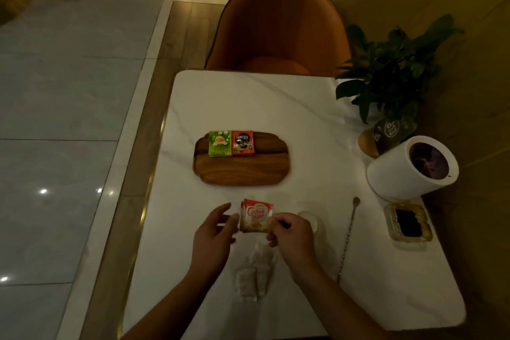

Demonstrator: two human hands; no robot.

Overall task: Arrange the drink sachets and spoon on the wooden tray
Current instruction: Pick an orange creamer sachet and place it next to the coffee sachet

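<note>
The wooden tray (242, 168) lies in the middle of the white table. On its far left part a green Lipton sachet (220, 143) and a red Nescafe sachet (242, 143) sit side by side. Nearer to me, both hands hold red Coffee mate sachets (256, 217) upright above the table: my left hand (212, 237) pinches the left edge, my right hand (292, 237) the right edge. Pale sachets (255, 273) lie on the table below my hands. A long thin spoon (348, 237) lies to the right, pointing away from me.
A clear glass (310, 219) stands just right of my right hand. At the right edge are a white cylindrical container (408, 171), a glass ashtray (408, 225), a potted plant (392, 69) and a dark sign card (393, 130). An orange chair (278, 27) stands beyond the table.
</note>
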